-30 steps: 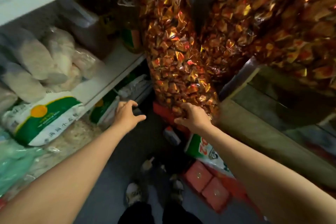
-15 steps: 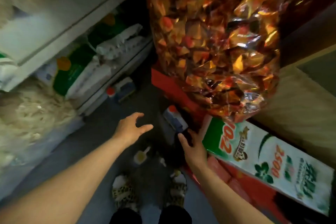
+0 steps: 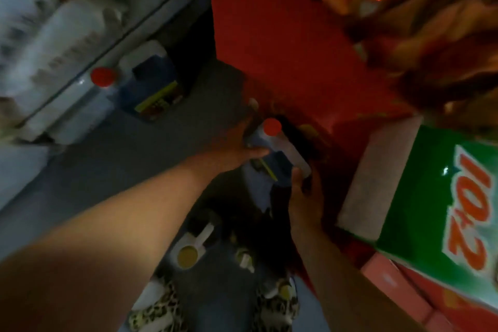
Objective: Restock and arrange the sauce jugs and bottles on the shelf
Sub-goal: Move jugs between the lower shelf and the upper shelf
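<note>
Red-capped jug (image 3: 272, 153) upright, cap upward; left hand (image 3: 237, 151), right hand (image 3: 304, 197) both grasping it.

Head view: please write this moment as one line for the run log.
phase: reaching floor jug | left hand: on jug near red cap | right hand: at jug's near end | second jug: by shelf

Left hand (image 3: 237, 148) and right hand (image 3: 304, 194) both grip red-capped jug (image 3: 272, 151) beside red box (image 3: 283, 43)

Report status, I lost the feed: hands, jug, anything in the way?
Both hands on floor jug: left hand on its side, right hand at its near end. Red box tight behind. Second jug by shelf.
</note>
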The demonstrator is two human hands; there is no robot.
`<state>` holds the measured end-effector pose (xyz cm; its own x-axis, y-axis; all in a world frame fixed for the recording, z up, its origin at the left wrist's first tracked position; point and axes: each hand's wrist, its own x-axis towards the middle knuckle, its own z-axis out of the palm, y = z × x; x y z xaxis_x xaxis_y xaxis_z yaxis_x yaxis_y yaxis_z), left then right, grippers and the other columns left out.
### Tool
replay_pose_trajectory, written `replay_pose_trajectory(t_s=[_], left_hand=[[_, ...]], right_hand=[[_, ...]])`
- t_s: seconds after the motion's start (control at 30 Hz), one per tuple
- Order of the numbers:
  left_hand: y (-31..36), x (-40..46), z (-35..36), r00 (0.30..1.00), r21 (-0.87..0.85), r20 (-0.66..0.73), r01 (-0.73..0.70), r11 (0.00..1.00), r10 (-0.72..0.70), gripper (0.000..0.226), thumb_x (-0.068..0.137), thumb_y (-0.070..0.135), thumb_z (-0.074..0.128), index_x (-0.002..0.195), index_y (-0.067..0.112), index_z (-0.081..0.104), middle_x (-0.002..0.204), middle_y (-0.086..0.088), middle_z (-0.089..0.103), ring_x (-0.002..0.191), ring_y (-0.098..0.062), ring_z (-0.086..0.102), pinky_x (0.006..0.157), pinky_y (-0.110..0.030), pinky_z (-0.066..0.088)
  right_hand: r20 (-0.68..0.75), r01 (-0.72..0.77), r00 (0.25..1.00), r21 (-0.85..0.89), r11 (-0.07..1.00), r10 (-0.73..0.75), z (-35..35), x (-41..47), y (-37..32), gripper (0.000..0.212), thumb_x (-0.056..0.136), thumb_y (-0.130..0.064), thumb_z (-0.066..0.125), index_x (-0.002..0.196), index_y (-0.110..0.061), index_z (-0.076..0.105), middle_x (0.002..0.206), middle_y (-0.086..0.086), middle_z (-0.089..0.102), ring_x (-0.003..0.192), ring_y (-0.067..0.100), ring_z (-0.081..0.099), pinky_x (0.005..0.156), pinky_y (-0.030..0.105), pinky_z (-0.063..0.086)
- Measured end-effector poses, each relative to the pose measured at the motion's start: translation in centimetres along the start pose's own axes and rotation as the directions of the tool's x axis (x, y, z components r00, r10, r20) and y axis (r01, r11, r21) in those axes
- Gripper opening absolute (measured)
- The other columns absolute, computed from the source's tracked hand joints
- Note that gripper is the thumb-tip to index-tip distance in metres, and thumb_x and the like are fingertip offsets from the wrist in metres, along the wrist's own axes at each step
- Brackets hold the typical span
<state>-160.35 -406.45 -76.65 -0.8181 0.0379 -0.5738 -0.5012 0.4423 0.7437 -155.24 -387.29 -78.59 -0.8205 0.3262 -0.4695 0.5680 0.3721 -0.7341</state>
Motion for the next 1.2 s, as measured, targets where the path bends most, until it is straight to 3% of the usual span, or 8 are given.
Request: replay_pose_trajectory(t_s=[0.07,0.17,0.27,0.5,0.6,0.93,1.1,1.2], left_hand=[[-0.3,2.5,0.7,0.991,0.021,0.071,-0.111,0.994,0.110,0.103,0.076,0.059,0.077,0.156,0.022,0.024,0.155,0.011,0.030,0.142,-0.007,0.028,0.117,-0.017,0.022],[-0.8,4.8,1.7,0.982,-0.003,0.147,-0.120,0.993,0.119,0.095,0.077,0.022,0.084,0.154,0.017,0.028,0.144,0.011,0.037,0.135,-0.008,0.037,0.092,0.004,0.030],[-2.1,4.9,1.8,0.975,-0.038,0.127,-0.177,0.983,0.181,0.093,0.073,0.011,0.086,0.150,0.016,0.035,0.146,0.001,0.044,0.132,-0.009,0.041,0.091,0.003,0.030],[-7.0,1.7,-0.8,0.985,-0.090,0.008,-0.169,0.982,0.170,0.081,0.074,0.012,0.085,0.138,0.035,0.041,0.135,0.006,0.046,0.125,-0.009,0.045,0.100,-0.017,0.041],[-7.5,0.7,-1.9,0.990,-0.068,-0.050,-0.132,0.989,0.129,0.082,0.075,0.014,0.084,0.145,0.026,0.042,0.131,0.009,0.043,0.122,-0.004,0.040,0.089,-0.001,0.031],[-9.6,-10.7,-8.4,0.961,-0.087,-0.238,0.122,0.989,-0.139,0.074,0.064,0.035,0.091,0.130,0.023,0.059,0.125,0.001,0.062,0.117,-0.019,0.058,0.101,-0.035,0.046],[-4.0,-17.9,-12.8,0.917,-0.121,-0.373,0.102,0.987,-0.140,0.063,0.067,0.037,0.089,0.123,0.025,0.062,0.108,0.006,0.064,0.102,-0.014,0.059,0.084,-0.024,0.044],[1.4,-22.1,-16.4,0.903,-0.100,-0.419,0.060,0.993,-0.097,0.063,0.069,0.037,0.089,0.125,0.027,0.062,0.112,0.005,0.066,0.104,-0.015,0.060,0.083,-0.023,0.042]], right_hand=[[0.011,0.046,0.999,0.049,0.998,-0.046,0.4,0.4,1.1,0.059,0.094,-0.041,0.061,0.146,-0.017,0.047,0.146,0.001,0.051,0.134,0.014,0.048,0.104,0.024,0.042],[0.038,0.136,0.990,0.059,0.989,-0.139,0.3,0.8,1.8,0.060,0.089,-0.044,0.063,0.142,-0.019,0.050,0.137,-0.007,0.056,0.123,0.001,0.053,0.096,0.012,0.045],[0.075,0.167,0.983,0.041,0.985,-0.169,-0.1,0.9,2.1,0.037,0.092,-0.035,0.066,0.126,-0.024,0.057,0.118,-0.015,0.062,0.104,-0.008,0.060,0.086,0.010,0.048],[0.265,0.239,0.941,-0.071,0.968,-0.213,0.3,-0.6,1.5,0.037,0.086,-0.046,0.066,0.119,-0.029,0.061,0.112,-0.009,0.068,0.101,-0.001,0.063,0.076,0.007,0.047],[0.300,0.277,0.925,-0.106,0.955,-0.235,1.6,-1.0,0.4,0.036,0.085,-0.052,0.063,0.115,-0.032,0.062,0.114,-0.007,0.068,0.106,0.005,0.064,0.084,0.015,0.049],[0.548,0.442,0.806,-0.309,0.842,-0.222,4.1,-5.9,-7.8,0.050,0.082,-0.057,0.069,0.119,-0.023,0.067,0.109,-0.003,0.069,0.106,0.017,0.063,0.092,0.040,0.052],[0.629,0.586,0.708,-0.270,0.764,-0.321,1.6,-10.4,-17.3,0.020,0.088,-0.046,0.071,0.101,-0.032,0.066,0.093,-0.006,0.069,0.091,0.017,0.065,0.082,0.044,0.054],[0.666,0.649,0.655,-0.255,0.717,-0.356,-1.3,-13.4,-24.3,0.038,0.083,-0.061,0.065,0.101,-0.028,0.070,0.088,-0.008,0.071,0.085,0.015,0.066,0.076,0.045,0.055]])
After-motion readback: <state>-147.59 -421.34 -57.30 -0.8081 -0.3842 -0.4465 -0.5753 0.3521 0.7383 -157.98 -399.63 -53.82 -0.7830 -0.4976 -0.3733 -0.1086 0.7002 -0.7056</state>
